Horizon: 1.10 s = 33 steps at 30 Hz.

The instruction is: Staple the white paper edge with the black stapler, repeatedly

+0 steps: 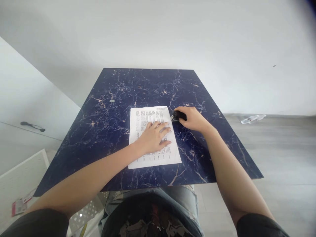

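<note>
Printed sheets of paper (pixel 140 131) lie on the dark blue marbled table in front of me, their text running sideways. My left hand (pixel 156 136) rests flat on the paper with its fingers spread. Wrapped round a black stapler (pixel 179 116) is my right hand (pixel 192 119), at the right edge of the paper near its upper corner. The stapler's front end meets the paper's edge; whether the paper sits between its jaws I cannot tell.
A small pale strip (pixel 112 101) lies on the table (pixel 148 85) at the left. A white cabinet with a dark handle (pixel 33 126) stands at the left. Clear plastic packaging (pixel 253 119) lies on the floor by the wall. A white perforated basket (pixel 85 214) is below the table's front edge.
</note>
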Motion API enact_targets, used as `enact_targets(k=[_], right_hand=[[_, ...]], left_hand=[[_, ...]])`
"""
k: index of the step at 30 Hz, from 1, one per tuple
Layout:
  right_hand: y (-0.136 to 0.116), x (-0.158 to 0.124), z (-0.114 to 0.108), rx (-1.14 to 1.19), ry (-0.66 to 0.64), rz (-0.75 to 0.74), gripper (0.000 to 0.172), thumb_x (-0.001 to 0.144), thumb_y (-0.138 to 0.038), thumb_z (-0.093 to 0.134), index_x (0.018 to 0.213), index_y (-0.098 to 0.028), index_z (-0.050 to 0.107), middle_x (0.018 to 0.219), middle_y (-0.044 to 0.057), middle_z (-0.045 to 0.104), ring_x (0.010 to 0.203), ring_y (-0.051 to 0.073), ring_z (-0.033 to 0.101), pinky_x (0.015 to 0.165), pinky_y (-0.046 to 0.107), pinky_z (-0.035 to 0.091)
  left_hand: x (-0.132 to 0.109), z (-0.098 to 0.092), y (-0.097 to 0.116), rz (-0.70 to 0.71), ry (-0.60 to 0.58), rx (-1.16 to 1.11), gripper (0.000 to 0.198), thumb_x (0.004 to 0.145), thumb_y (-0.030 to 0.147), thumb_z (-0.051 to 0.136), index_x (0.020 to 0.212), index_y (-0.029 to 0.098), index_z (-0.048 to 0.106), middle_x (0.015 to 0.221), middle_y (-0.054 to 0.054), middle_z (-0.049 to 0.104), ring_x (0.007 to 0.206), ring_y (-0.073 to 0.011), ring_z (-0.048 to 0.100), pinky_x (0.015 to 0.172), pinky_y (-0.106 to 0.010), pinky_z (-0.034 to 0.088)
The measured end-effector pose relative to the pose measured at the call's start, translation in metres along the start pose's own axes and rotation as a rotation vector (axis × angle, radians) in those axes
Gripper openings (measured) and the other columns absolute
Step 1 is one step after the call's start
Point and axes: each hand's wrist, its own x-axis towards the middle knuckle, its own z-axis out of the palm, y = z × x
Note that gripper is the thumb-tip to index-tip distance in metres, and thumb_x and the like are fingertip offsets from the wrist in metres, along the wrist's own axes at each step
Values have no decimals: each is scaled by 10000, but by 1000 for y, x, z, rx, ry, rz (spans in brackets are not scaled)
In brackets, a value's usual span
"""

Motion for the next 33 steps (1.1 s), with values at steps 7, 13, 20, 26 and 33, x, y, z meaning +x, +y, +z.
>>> enact_targets(k=[7,13,20,26,33], right_hand=[[-2,0,-1,-4,-14,-7,472,721,-88,571,1153,-214,712,1088,75,760,983,298,699,899,441,536],[-6,0,-2,16,-44,-2,458,728,-85,563,1143,-219,702,1054,63,756,952,281,690,859,414,532],[-6,-1,-4,10,-60,-10,439,728,-81,557,1117,-226,700,1031,60,753,931,279,686,842,411,526],[-9,-1,-5,-9,-66,3,461,727,-86,562,1141,-236,702,1042,63,759,957,298,691,845,424,528],[-10,-1,-5,-13,-74,-6,470,730,-72,551,1146,-235,697,1034,59,762,936,289,698,831,414,526]], left_hand=[[3,0,-3,-12,-17,-11,525,1026,510,490,1467,227,527,1593,-105,454,1361,-362,441,1091,-579,377],[2,2,-6,-7,-15,-75,524,1027,493,491,1498,263,498,1608,-96,433,1440,-355,401,1189,-618,291],[1,1,-9,-3,-36,-85,553,1032,517,463,1542,307,425,1664,-76,350,1521,-374,307,1229,-726,139],[3,0,-14,-13,-41,-62,547,1017,447,490,1542,318,411,1674,-60,334,1534,-381,290,1234,-732,118],[6,-2,-14,-3,-56,-65,577,1001,374,480,1560,282,371,1676,-61,331,1552,-358,263,1252,-714,93]])
